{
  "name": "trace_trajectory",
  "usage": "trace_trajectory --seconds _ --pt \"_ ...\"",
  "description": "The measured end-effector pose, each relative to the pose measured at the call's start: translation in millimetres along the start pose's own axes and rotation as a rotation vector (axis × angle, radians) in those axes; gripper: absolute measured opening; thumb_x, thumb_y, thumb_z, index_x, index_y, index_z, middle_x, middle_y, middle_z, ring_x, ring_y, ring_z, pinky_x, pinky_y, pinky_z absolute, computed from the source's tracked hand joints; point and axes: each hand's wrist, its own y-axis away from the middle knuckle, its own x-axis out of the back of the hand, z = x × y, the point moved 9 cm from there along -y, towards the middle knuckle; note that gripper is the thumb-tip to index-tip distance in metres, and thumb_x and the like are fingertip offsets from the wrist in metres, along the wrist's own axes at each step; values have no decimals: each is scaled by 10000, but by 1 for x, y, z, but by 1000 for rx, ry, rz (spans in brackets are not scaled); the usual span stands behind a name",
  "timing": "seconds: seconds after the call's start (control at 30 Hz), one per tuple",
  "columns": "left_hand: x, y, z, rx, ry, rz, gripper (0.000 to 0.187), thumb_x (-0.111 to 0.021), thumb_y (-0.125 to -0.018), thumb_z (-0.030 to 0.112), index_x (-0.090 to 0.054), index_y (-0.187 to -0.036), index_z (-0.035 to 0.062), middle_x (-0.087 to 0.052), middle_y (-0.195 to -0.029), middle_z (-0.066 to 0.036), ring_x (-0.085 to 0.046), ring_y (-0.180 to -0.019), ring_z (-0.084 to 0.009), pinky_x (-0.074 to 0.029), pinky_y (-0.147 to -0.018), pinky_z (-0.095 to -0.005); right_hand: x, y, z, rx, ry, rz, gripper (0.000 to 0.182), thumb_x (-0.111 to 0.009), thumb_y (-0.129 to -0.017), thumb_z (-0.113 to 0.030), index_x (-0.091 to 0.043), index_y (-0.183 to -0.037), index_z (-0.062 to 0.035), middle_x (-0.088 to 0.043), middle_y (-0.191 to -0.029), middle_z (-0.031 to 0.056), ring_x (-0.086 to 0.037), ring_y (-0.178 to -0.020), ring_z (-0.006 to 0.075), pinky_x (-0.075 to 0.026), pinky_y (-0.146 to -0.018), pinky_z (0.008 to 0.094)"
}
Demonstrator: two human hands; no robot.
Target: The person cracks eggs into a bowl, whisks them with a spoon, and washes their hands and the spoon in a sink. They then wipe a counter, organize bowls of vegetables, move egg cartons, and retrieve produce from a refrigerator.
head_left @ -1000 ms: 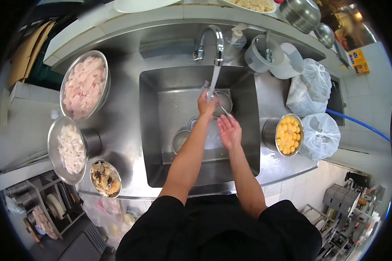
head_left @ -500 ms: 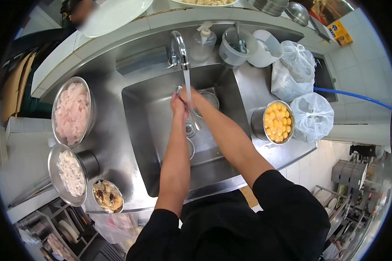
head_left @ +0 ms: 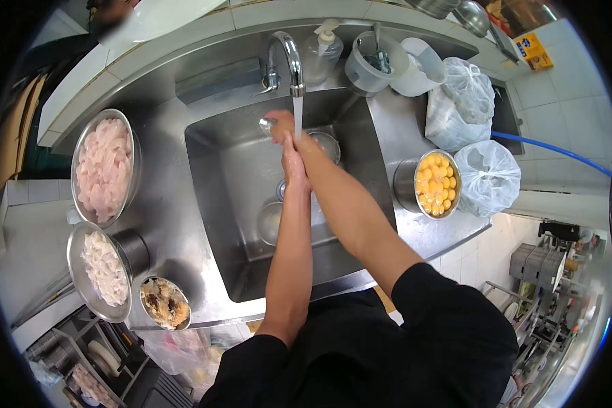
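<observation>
Water runs from the tap [head_left: 297, 85] over my hands above the steel sink [head_left: 217, 170]. My right hand [head_left: 283, 126] is closed around a shiny metal spoon [head_left: 268, 125]. Its rounded end pokes out to the left of my fingers, and the rest is hidden. My left hand [head_left: 293, 160] is wrapped around my right wrist, just below the stream. Under my arms, a round bowl [head_left: 270, 223] lies on the sink floor near the drain. Another round metal container [head_left: 325, 145] sits farther back, partly covered by my right forearm.
Left counter: bowls of pale pink meat [head_left: 104, 170], whitish strips [head_left: 104, 270] and brown-yellow scraps [head_left: 164, 304]. Right counter: a pot of egg yolks [head_left: 436, 183] and tied plastic bags [head_left: 488, 178]. Behind the sink: a pump bottle [head_left: 321, 54] and plastic tubs [head_left: 376, 64].
My left hand has slid from beside the right hand's fingers back onto the right wrist. The spoon's rounded end has moved up and left. The view has shifted slightly.
</observation>
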Motion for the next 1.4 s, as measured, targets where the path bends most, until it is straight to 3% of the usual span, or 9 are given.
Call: trace_trajectory --seconds 0.3,0.43,0.5,0.7,0.83,0.93,1.0,1.1,1.4 --pt "43 -36 -22 65 145 120 622 -324 -893 600 -468 -1197 78 -584 -1041 -114 -599 -805 -285 -516 -663 -440 43 127 -8 -210 -156 408 275 -522 -836 -313 -685 -909 -104 -654 -956 172 -635 -876 317 -474 -800 394" --pt "84 -58 -24 149 -273 199 357 -451 -919 363 -539 -1091 63 -615 -991 -100 -617 -808 -214 -521 -702 -309 13 120 24 -241 -480 223 350 -495 -873 -334 -644 -847 -19 -628 -754 172 -621 -607 239 -486 -512 383" --pt "52 -62 3 -234 -489 -18 283 -492 -898 288 -554 -1053 59 -645 -835 -88 -596 -652 -166 -450 -481 -324 5 150 9 -234 -1133 171 246 -463 -883 -211 -585 -813 -10 -546 -618 101 -524 -469 164 -401 -374 315" --pt "3 -51 13 -671 -1541 -279 226 -515 -852 173 -635 -945 6 -652 -810 -135 -626 -801 -175 -488 -663 -324 -22 179 49 -359 -1206 363 149 -403 -859 -44 -523 -778 -5 -491 -608 51 -455 -456 104 -354 -359 241" --pt "78 -88 27 -644 -1211 165 280 -475 -876 269 -637 -861 41 -644 -836 -149 -614 -767 -323 -460 -677 -407 11 180 0 56 -69 547 273 -470 -826 -109 -560 -1006 76 -622 -779 208 -613 -744 354 -500 -662 397" --pt "113 -123 -13 -488 -865 -51 263 -451 -900 274 -599 -957 64 -619 -881 -111 -595 -731 -253 -464 -638 -377 37 165 -38 -79 -29 427 331 -534 -762 -124 -601 -1065 -7 -633 -928 214 -587 -940 386 -472 -820 399" --pt "45 -60 -20 43 250 -64 130 -531 -876 161 -558 -963 68 -587 -855 -47 -553 -660 -148 -454 -553 -299 62 138 -49 -108 14 489 321 -546 -743 -114 -625 -1044 -36 -636 -955 201 -599 -940 365 -484 -803 397" --pt "83 -92 -37 63 277 209 66 -542 -878 112 -545 -924 64 -568 -837 -28 -528 -619 -108 -439 -534 -230 57 93 -67 -66 347 44 296 -537 -766 -191 -646 -997 -43 -621 -1039 202 -595 -987 343 -453 -858 419" --pt "83 -111 -22 -32 257 184 120 -439 -909 90 -526 -966 31 -582 -900 -82 -596 -723 -161 -508 -591 -243 77 129 -104 -54 651 6 350 -473 -819 -248 -640 -1031 -26 -615 -1079 196 -604 -1007 302 -482 -823 389"
